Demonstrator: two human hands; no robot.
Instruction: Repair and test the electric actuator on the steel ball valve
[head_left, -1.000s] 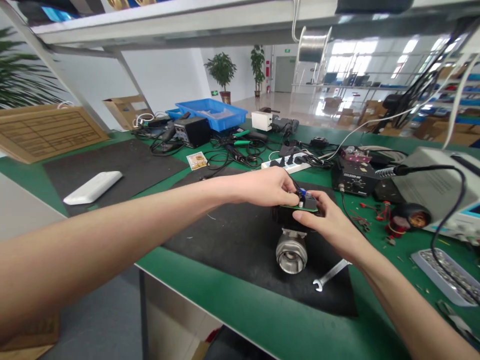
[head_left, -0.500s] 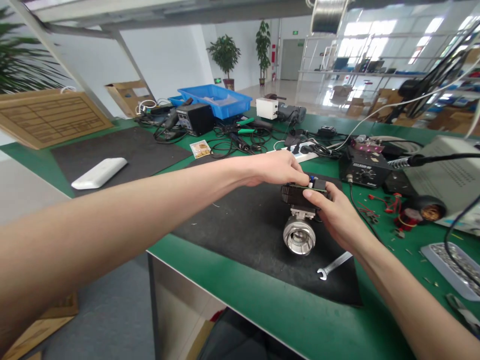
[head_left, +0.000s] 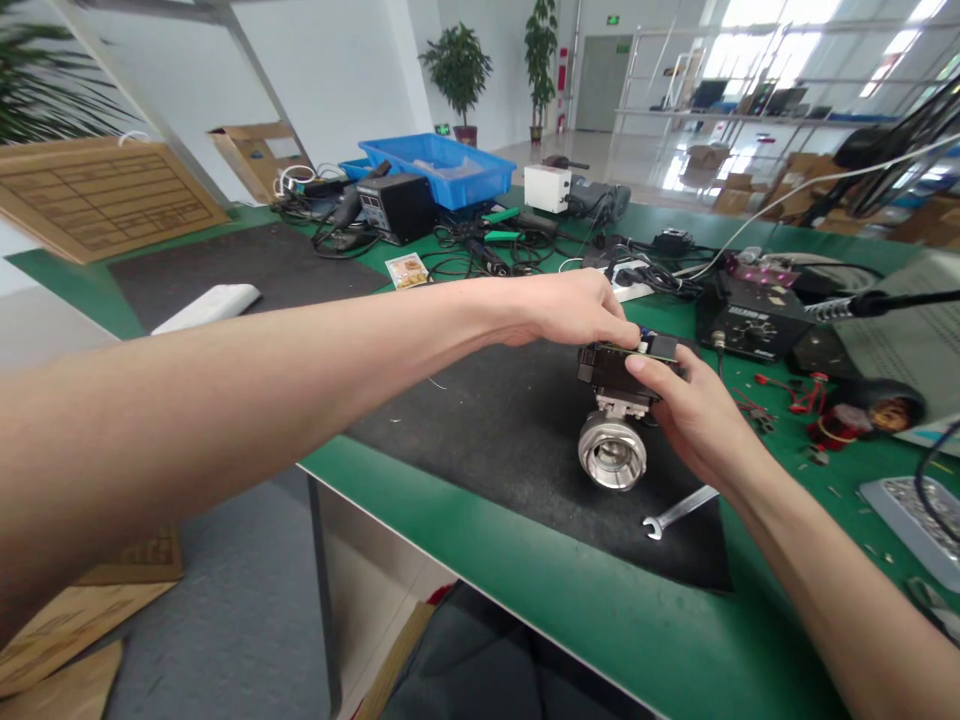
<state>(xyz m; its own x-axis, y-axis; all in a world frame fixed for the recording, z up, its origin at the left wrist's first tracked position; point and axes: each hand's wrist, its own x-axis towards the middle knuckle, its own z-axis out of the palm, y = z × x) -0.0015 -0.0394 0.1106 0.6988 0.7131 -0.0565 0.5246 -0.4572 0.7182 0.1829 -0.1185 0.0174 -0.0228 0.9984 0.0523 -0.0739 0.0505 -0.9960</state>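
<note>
A motorised ball valve stands on a dark mat (head_left: 495, 420), its steel body (head_left: 613, 452) below and a black actuator (head_left: 611, 370) on top. My right hand (head_left: 697, 400) grips the actuator's right side, with the thumb along the near edge. On the actuator's open top, a circuit board edge and small blue and white parts show. My left hand (head_left: 574, 308) reaches across from the left, its fingers closed together at these parts. What its fingertips pinch, if anything, is hidden. An open-end wrench (head_left: 679, 512) lies on the mat in front of my right wrist.
A soldering station (head_left: 750, 318) stands behind my right hand, with red wire pieces (head_left: 799, 393) and a tray of small metal parts (head_left: 911, 525) to the right. Tangled cables, a black box (head_left: 397, 208) and a blue bin (head_left: 442, 170) occupy the back. A white case (head_left: 210, 305) lies left.
My view has tilted down and shifted slightly left, so the bench sits higher in the picture. Both hands stay at the actuator, in nearly the same pose.
</note>
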